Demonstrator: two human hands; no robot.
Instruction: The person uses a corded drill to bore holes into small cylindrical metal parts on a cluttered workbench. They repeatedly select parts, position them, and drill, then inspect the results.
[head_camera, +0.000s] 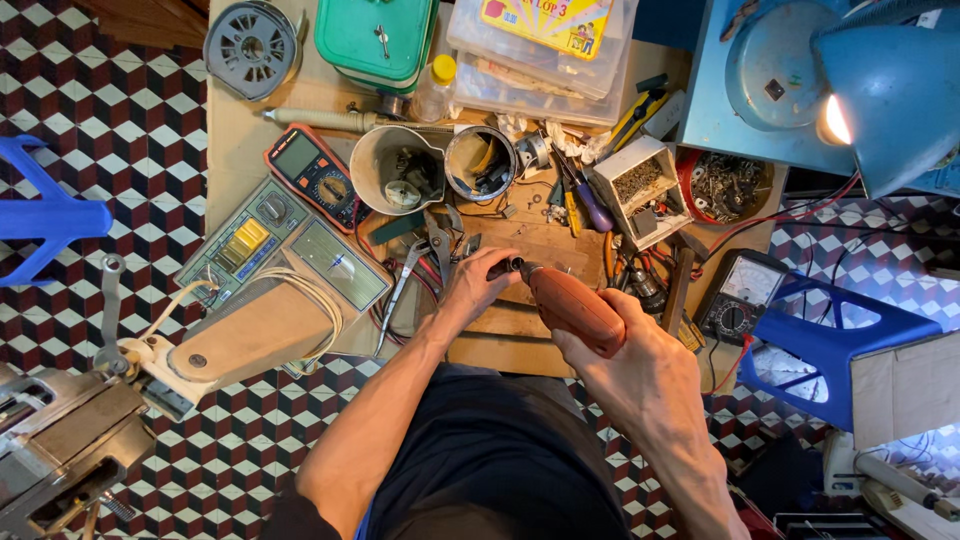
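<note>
right hand (640, 345) grip wrapped around orange drill (572, 305) body over the bench (520, 335). left hand (478, 285) grip pinching its metal chuck (508, 265); pliers (437, 240) lie just beside.

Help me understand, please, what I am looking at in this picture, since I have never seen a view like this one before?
There is no machine here. The single picture comes from a camera worn on a person's head, looking down at their own two bare hands over a crowded wooden workbench.

The right hand grips an orange-brown power tool by its body. The left hand pinches the tool's metal front end.

Around them lie a digital multimeter with an orange rim, a needle-dial meter, pliers, screwdrivers, two open cans of bits, a small box of screws and a green case. A blue lamp shines from the upper right, above a blue plastic stool.
</note>
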